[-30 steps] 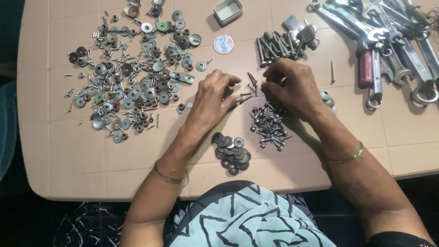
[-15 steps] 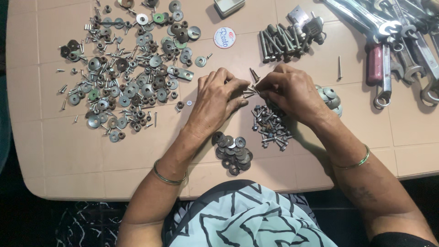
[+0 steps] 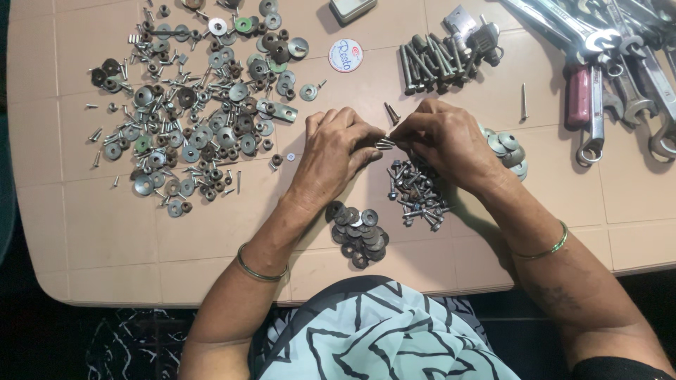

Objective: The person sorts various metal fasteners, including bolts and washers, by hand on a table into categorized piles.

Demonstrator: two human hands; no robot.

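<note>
Sorting mixed small hardware on a beige tiled desk (image 3: 105, 232), mid-step with a few thin grey metal screws (image 3: 386, 143) pinched between both hands. Left hand (image 3: 334, 151) curled, fingers (image 3: 359, 134) closed on the head ends of the screws; right hand (image 3: 447, 141) curled opposite, fingers (image 3: 403, 132) closed on the pointed ends, so the screws bridge the narrow gap between the 2 sets of fingertips, raised just above the desk. Exact count of screws hard to tell, perhaps 2 or 3, since the fingertips hide most of each shank.

Directly below the right hand, a heap of dark hex-head screws with washers (image 3: 417, 193); nearer the body, a pile of dark round flat washers (image 3: 358, 236). Far left, a wide scatter of grey washers, nuts and short screws (image 3: 197, 112). Beyond the hands, a bundle of long grey bolts (image 3: 429, 63), and at far right a row of steel spanners (image 3: 620, 63).

Next move probably calls for a fine pinch: separating 1 screw from the others without dropping the rest, then releasing it over a matching heap.
</note>
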